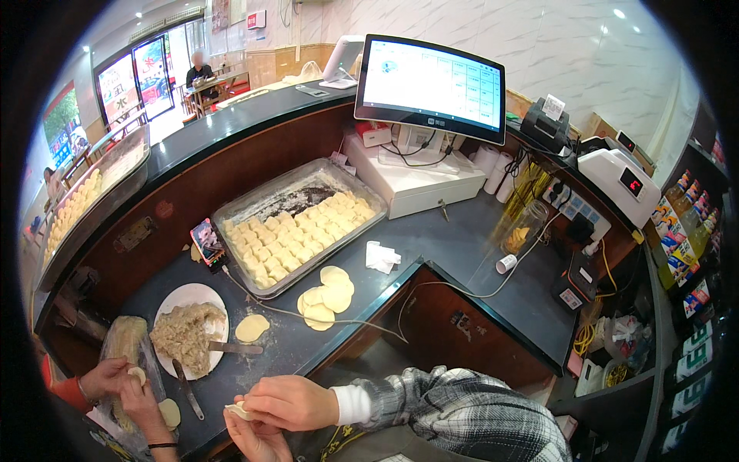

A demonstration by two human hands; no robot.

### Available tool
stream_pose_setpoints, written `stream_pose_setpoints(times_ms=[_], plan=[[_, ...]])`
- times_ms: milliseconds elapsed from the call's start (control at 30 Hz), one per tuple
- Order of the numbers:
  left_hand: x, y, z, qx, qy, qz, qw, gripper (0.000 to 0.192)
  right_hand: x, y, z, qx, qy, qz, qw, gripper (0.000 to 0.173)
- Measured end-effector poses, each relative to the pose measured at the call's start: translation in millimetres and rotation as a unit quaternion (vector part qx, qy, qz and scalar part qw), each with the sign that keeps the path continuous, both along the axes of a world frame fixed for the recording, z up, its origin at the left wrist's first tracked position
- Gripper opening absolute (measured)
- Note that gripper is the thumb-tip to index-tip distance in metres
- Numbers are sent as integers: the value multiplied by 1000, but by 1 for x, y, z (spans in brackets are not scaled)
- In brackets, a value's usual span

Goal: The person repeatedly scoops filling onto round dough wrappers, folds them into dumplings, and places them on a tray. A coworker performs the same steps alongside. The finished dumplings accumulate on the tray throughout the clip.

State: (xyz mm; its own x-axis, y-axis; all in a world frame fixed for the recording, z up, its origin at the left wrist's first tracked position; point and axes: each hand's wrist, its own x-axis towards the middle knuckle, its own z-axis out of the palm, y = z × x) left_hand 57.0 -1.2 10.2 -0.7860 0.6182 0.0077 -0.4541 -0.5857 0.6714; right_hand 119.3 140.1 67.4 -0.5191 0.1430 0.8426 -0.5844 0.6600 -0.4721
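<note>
Between the fingers of my left hand (254, 442) and my right hand (291, 402) is a small folded dumpling (238, 410), partly hidden by the fingers. Both hands are above the near counter edge. In front of them lie a single round dough wrapper (252, 328) and a loose pile of wrappers (327, 296). A white plate (218, 346) holds minced filling (187, 332), with one flat spatula (236, 347) resting in it. Another spatula (187, 390) lies at the plate's near rim. Rows of dumplings (288, 242) fill much of a metal tray (378, 212).
At the left, a co-worker's hands (135, 392) hold a wrapper beside a plastic-wrapped dough roll (126, 346). A white cable (346, 321) crosses the counter. A phone (206, 239), crumpled tissue (382, 257), cash drawer (439, 187) and monitor (430, 86) stand or lie beyond.
</note>
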Motion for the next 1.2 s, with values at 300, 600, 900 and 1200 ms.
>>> stream_pose_setpoints(times_ms=[300, 600, 900, 1200], plan=[[3, 7, -6, -29, -38, -6, 999, 25, 4, 2, -2, -10, 37, -20, 999, 16], [2, 12, 5, -75, 118, 80, 987, 19, 8, 27, 12, -137, -109, 33, 984, 17], [16, 24, 23, -190, 206, 126, 951, 23, 11, 25, 13, -137, -216, 92, 962, 19], [2, 22, 18, -216, 203, 89, 951, 35, 0, 64, 7, -146, -245, 98, 954, 18]])
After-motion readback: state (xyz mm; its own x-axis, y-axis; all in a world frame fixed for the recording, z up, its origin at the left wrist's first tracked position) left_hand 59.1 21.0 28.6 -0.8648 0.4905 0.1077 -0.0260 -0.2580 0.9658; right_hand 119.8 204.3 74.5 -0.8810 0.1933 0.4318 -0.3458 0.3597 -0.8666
